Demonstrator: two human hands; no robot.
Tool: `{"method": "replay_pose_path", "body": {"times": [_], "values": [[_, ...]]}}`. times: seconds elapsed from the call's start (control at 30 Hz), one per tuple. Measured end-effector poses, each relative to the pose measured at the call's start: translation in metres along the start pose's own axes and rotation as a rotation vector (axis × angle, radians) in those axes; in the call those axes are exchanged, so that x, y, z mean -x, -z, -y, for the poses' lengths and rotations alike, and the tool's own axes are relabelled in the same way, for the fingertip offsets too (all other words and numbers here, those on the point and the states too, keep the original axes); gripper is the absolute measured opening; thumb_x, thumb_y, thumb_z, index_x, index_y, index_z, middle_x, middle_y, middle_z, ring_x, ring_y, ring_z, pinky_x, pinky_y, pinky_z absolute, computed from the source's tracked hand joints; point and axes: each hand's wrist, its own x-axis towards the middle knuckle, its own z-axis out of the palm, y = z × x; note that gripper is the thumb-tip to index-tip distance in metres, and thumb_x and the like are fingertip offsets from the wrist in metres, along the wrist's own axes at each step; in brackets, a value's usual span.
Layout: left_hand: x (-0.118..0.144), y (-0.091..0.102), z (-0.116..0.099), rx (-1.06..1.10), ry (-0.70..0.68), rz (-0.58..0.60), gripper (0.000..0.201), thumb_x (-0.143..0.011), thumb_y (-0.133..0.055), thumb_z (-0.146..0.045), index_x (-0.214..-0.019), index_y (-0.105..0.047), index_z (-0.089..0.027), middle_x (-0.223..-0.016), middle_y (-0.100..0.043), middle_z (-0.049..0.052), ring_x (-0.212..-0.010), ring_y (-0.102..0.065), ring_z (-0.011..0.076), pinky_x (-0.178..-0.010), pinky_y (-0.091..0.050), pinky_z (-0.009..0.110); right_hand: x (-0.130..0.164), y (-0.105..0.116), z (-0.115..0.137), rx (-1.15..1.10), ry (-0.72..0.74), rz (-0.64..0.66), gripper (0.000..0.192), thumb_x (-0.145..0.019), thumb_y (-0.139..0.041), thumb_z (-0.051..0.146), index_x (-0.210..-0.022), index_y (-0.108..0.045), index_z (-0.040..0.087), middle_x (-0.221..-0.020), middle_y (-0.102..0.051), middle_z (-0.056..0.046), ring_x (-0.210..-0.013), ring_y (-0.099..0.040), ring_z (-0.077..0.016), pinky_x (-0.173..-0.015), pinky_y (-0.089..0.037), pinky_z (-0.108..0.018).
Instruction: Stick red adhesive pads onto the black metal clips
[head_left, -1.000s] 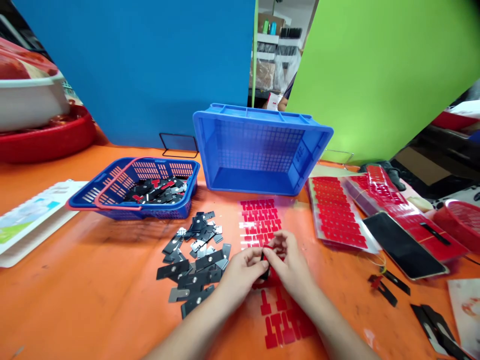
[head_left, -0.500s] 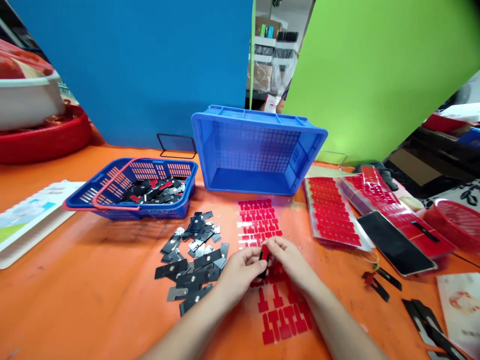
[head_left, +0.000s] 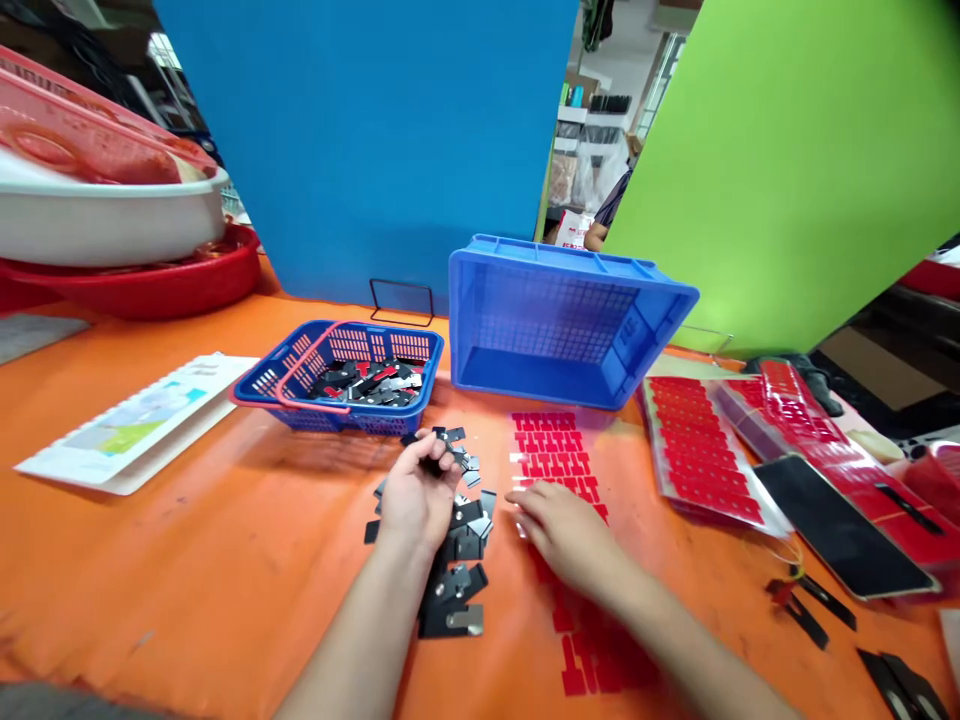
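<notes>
My left hand (head_left: 417, 492) is raised over a loose pile of black metal pieces (head_left: 459, 560) on the orange table, its fingers curled around one black piece (head_left: 430, 464). My right hand (head_left: 559, 528) rests flat on a clear sheet of red T-shaped stickers (head_left: 553, 462), fingers spread, holding nothing that I can see. A small blue basket (head_left: 296, 375) with a red handle stands beyond the left hand and holds more black pieces with red stickers on them.
A large blue crate (head_left: 637, 320) lies tilted behind the sticker sheet. More red sticker sheets (head_left: 697, 450) and a dark phone (head_left: 840, 525) lie to the right. A printed card (head_left: 135, 420) lies left; red and white basins (head_left: 112, 230) stand far left. Blue and green panels stand behind.
Both hands were together over the sticker sheet working on one piece. My left hand has moved left toward the basket with a black piece. My right hand dropped onto the sheet. The view shifted left.
</notes>
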Motion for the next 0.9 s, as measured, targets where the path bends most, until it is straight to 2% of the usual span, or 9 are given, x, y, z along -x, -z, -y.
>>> {"method": "replay_pose_path", "body": {"times": [0.1,0.23,0.33,0.43,0.5,0.6,0.7,0.8,0.9], "values": [[-0.001,0.002,0.002,0.055,0.070,0.042,0.011,-0.070,-0.057,-0.017,-0.066,-0.046,-0.016,-0.050,-0.033,-0.008,-0.042,-0.035,0.0033,-0.042,-0.034,0.015,-0.020,-0.010,0.005,0.122,0.090,0.076,0.030,-0.082,-0.045,0.024,-0.109,-0.054,0.034,-0.080,-0.055,0.000,-0.068,-0.049,-0.0147,-0.058,-0.033,-0.023],[0.001,-0.001,0.010,0.008,0.147,0.004,0.010,-0.068,-0.059,-0.021,-0.075,-0.053,-0.015,-0.050,-0.035,-0.008,-0.043,-0.037,0.0032,-0.042,-0.033,0.014,-0.034,-0.013,0.001,0.204,0.157,0.122,0.017,-0.077,-0.051,0.020,-0.090,-0.060,0.027,-0.079,-0.052,0.000,-0.069,-0.047,-0.0146,-0.056,-0.030,-0.022],[0.002,-0.003,0.014,-0.051,0.150,-0.040,0.016,-0.066,-0.061,-0.024,-0.079,-0.056,-0.014,-0.054,-0.043,-0.006,-0.046,-0.042,0.0034,-0.044,-0.036,0.014,-0.031,-0.007,-0.005,0.175,0.093,0.122,0.005,-0.070,-0.058,0.020,-0.075,-0.057,0.021,-0.079,-0.052,-0.001,-0.072,-0.047,-0.0150,-0.058,-0.031,-0.022],[0.005,-0.005,0.017,-0.152,0.152,-0.067,0.020,-0.064,-0.062,-0.025,-0.080,-0.058,-0.014,-0.057,-0.047,-0.005,-0.048,-0.044,0.0032,-0.046,-0.038,0.014,-0.021,0.002,-0.013,0.131,-0.003,0.115,0.009,-0.071,-0.057,0.024,-0.066,-0.051,0.019,-0.070,-0.051,0.001,-0.060,-0.046,-0.0124,-0.052,-0.030,-0.022],[0.010,-0.005,0.023,-0.226,0.182,-0.052,0.020,-0.063,-0.063,-0.026,-0.079,-0.060,-0.013,-0.057,-0.050,-0.003,-0.048,-0.047,0.0045,-0.048,-0.040,0.016,-0.014,0.008,-0.017,0.054,-0.092,0.051,0.015,-0.076,-0.050,0.028,-0.065,-0.046,0.020,-0.061,-0.049,0.004,-0.054,-0.044,-0.0115,-0.048,-0.029,-0.021],[0.019,-0.007,0.038,-0.426,0.330,0.063,0.024,-0.063,-0.064,-0.030,-0.077,-0.062,-0.010,-0.064,-0.059,0.004,-0.054,-0.055,0.0093,-0.052,-0.044,0.020,-0.002,0.012,-0.021,-0.079,-0.239,-0.159,0.016,-0.079,-0.044,0.029,-0.066,-0.043,0.021,-0.055,-0.045,0.005,-0.051,-0.043,-0.0118,-0.048,-0.031,-0.022],[0.027,-0.009,0.052,-0.648,0.447,0.143,0.032,-0.066,-0.061,-0.038,-0.082,-0.063,-0.011,-0.076,-0.064,0.009,-0.059,-0.059,0.0124,-0.052,-0.045,0.021,0.009,0.012,-0.023,-0.121,-0.256,-0.254,0.011,-0.079,-0.043,0.028,-0.071,-0.047,0.022,-0.058,-0.049,0.004,-0.053,-0.047,-0.0130,-0.051,-0.035,-0.023],[0.026,-0.007,0.055,-0.654,0.384,0.103,0.033,-0.067,-0.060,-0.040,-0.087,-0.062,-0.013,-0.078,-0.064,0.008,-0.058,-0.059,0.0120,-0.051,-0.045,0.021,0.017,0.011,-0.028,-0.081,-0.261,-0.282,0.013,-0.081,-0.041,0.026,-0.082,-0.053,0.021,-0.072,-0.059,0.000,-0.064,-0.054,-0.0155,-0.059,-0.039,-0.026],[0.020,-0.005,0.051,-0.598,0.283,0.045,0.029,-0.068,-0.059,-0.036,-0.088,-0.061,-0.016,-0.078,-0.063,0.006,-0.060,-0.060,0.0112,-0.051,-0.046,0.020,0.017,0.009,-0.032,0.040,-0.250,-0.259,0.021,-0.083,-0.039,0.029,-0.091,-0.057,0.021,-0.087,-0.060,-0.005,-0.081,-0.055,-0.0185,-0.071,-0.040,-0.029]]}}
